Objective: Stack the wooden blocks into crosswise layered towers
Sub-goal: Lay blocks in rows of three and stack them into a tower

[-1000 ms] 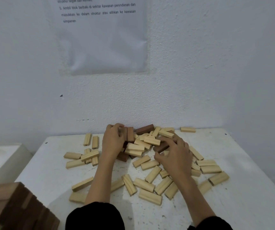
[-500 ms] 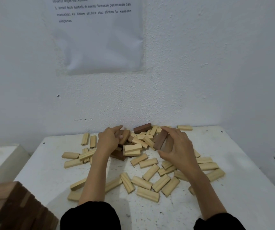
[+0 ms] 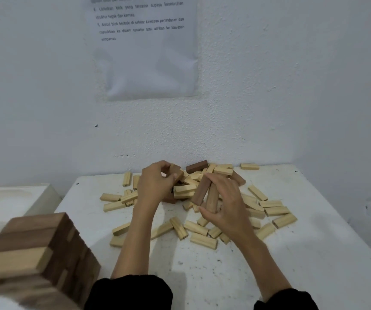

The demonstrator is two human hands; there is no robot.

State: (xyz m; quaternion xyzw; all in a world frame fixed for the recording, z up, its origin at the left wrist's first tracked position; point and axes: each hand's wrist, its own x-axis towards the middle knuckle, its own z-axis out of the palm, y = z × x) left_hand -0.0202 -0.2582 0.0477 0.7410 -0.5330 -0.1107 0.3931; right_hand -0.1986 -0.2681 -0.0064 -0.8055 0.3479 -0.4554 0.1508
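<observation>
Head view: pale wooden blocks (image 3: 199, 228) lie scattered mid-frame on a white worktop (image 3: 314, 253). The left hand (image 3: 155, 184) curls its fingers (image 3: 165, 166) round a brown block (image 3: 176, 171) above the pile's far side. The right hand (image 3: 227, 204) grips two tilted brown blocks (image 3: 202, 190) side by side. A layered tower (image 3: 34, 247) fills the lower left.

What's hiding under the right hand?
Two brown blocks, gripped by the right hand. Pale blocks peek out beside it; whatever lies beneath the palm is covered.
</observation>
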